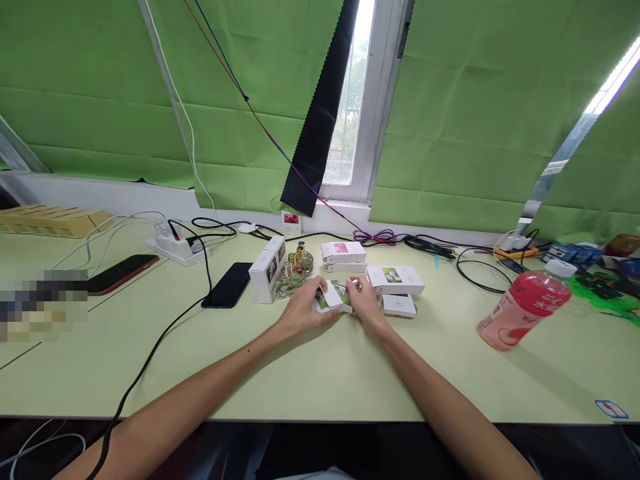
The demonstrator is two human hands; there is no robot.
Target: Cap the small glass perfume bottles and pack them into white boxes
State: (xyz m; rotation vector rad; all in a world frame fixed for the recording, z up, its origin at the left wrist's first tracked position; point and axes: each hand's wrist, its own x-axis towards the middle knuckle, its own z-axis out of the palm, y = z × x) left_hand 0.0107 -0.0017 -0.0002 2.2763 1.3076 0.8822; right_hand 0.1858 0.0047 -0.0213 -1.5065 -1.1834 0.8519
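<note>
My left hand is closed round a small white box with a green picture, its thumb on top. At the right end of that box, the fingers of my right hand pinch a clear glass perfume bottle by its neck end. The bottle lies on its side at the box's end; how far it sits inside is hard to see. Left of them stand several glass perfume bottles with gold caps, beside an upright white box. White boxes are stacked just right of my right hand.
More white boxes with a pink picture lie behind my hands. A dark phone and a black cable are on the left, a pink drink bottle on the right. A power strip and cables line the wall.
</note>
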